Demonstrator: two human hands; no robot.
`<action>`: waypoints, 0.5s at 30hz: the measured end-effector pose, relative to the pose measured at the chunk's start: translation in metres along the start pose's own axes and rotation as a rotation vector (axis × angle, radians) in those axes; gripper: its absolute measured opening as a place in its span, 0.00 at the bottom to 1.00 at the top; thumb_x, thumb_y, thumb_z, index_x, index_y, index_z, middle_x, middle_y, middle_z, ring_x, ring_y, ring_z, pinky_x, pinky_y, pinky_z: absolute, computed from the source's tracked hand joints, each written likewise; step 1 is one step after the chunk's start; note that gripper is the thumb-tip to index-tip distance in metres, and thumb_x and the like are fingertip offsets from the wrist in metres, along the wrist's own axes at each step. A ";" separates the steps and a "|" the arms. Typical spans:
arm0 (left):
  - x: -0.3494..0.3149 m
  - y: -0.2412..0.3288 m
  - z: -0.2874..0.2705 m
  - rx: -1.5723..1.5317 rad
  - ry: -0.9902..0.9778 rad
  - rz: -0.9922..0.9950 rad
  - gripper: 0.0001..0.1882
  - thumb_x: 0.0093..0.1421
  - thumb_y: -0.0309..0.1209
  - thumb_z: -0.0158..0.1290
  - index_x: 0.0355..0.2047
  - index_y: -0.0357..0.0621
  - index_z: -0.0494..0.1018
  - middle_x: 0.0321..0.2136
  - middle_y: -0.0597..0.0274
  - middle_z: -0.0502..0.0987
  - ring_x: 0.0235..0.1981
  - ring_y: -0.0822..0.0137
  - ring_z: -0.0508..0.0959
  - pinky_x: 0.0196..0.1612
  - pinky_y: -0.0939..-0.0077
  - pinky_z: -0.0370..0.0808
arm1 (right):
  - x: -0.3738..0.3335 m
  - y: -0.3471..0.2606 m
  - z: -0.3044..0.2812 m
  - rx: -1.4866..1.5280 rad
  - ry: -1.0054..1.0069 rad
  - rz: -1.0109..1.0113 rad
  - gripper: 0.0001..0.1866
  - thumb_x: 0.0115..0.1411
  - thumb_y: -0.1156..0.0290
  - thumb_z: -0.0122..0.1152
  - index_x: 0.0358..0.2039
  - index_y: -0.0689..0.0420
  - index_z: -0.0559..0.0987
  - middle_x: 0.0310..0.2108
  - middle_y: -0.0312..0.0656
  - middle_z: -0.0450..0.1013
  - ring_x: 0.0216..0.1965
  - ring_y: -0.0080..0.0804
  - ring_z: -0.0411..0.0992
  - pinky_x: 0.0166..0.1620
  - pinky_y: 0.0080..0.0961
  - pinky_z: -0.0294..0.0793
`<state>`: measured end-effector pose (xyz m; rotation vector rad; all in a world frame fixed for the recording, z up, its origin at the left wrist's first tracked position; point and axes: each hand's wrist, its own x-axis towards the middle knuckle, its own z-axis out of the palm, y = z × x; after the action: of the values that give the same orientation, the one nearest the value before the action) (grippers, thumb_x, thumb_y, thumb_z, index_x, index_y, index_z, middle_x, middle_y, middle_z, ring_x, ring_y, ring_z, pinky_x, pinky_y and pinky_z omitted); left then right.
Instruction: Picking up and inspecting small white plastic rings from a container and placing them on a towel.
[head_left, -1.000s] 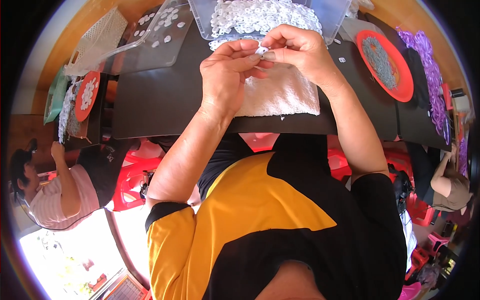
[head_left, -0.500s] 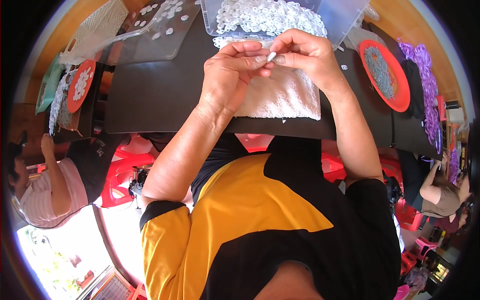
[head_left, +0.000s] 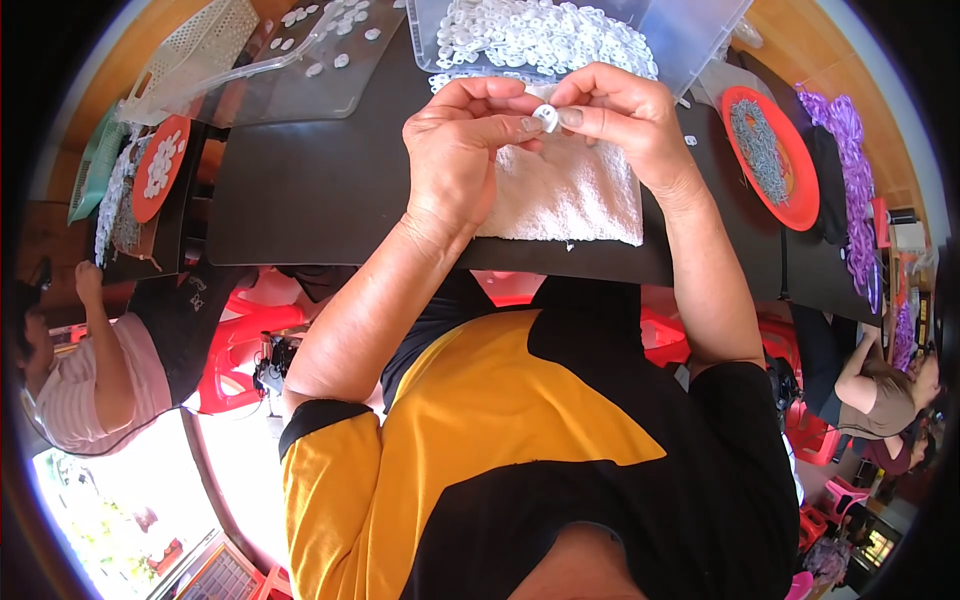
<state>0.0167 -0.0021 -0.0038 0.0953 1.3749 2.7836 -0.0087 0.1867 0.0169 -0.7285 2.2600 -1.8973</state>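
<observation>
Between the fingertips of both hands is a small white plastic piece (head_left: 546, 117), roundish with openings in it. My left hand (head_left: 462, 142) pinches its left side with thumb and finger. From the right, my right hand (head_left: 625, 118) grips the same piece with thumb and forefinger. Below the hands a white towel (head_left: 575, 195) lies on the dark table (head_left: 320, 190). Just beyond them stands a clear plastic bin (head_left: 425, 35) heaped with many similar white pieces (head_left: 540, 38), some of which lie in front of it.
A red plate (head_left: 797, 212) of thin grey metal bits is at the right, near purple strands (head_left: 852, 180). At the left are a clear lid (head_left: 350, 95) with scattered white pieces and another red plate (head_left: 150, 208). Other people sit on both sides, one in a striped shirt (head_left: 85, 390).
The white piece has turned between my fingers, from edge-on to showing its flat face with openings. Both hands stay in nearly the same place.
</observation>
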 end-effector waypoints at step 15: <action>0.000 -0.001 0.004 0.277 -0.051 -0.004 0.09 0.56 0.14 0.53 0.38 0.29 0.73 0.31 0.52 0.78 0.28 0.64 0.80 0.30 0.75 0.77 | 0.002 -0.002 0.006 0.002 0.048 0.008 0.04 0.61 0.75 0.57 0.35 0.61 0.77 0.28 0.32 0.73 0.29 0.17 0.70 0.34 0.15 0.71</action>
<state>0.0168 0.0013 -0.0022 0.1686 1.7345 2.5501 -0.0079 0.1799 0.0177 -0.6805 2.2852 -1.9332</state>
